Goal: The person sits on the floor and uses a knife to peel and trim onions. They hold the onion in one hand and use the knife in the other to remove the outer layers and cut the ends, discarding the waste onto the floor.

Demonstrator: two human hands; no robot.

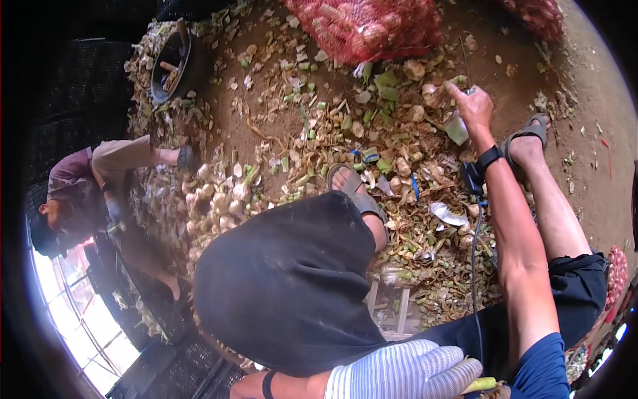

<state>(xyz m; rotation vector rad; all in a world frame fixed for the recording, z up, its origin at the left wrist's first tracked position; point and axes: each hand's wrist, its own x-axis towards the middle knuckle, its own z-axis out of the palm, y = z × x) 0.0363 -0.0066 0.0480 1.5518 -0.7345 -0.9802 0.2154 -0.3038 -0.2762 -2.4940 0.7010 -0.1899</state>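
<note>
My left hand (403, 371), in a striped grey-white knit glove, lies across my lap at the bottom edge. Its fingers are closed around a pale green garlic stem (481, 384); the bulb end is partly cut off by the frame. My bare right hand (474, 107) reaches out over the ground at upper right. It grips a small dark tool with a thin, rod-like part (464, 60) pointing away; its kind is unclear. Loose garlic bulbs (415, 70) and cut leaves lie beside that hand. A black device with a cable (471, 178) hangs by my right wrist.
A red mesh sack of garlic (366, 27) lies ahead. A garlic pile (219, 199) and a co-worker (79, 184) with a gloved hand are at left. A dark bucket (172, 67) stands at upper left, near black plastic crates (84, 85). Trimmings cover the dirt floor around my sandalled feet.
</note>
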